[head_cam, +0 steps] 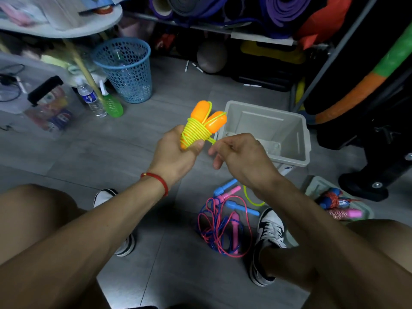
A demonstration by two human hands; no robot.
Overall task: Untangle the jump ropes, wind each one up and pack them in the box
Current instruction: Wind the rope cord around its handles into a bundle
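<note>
Here the left hand gripped the orange plastic jump-rope handles, rounded ends pointing up and away, while the right hand pinched the yellow-green cord coiled round them. Winding looked nearly finished; next, tuck the tail and drop it into the grey plastic box beside.

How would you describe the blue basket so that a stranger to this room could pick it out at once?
Start at the grey box on the floor beyond the hands, then look left and further back, to just below the round white table. The blue basket stands there on the floor, beside a water bottle and a green bottle. Alone among them, its walls are full of holes.
</note>
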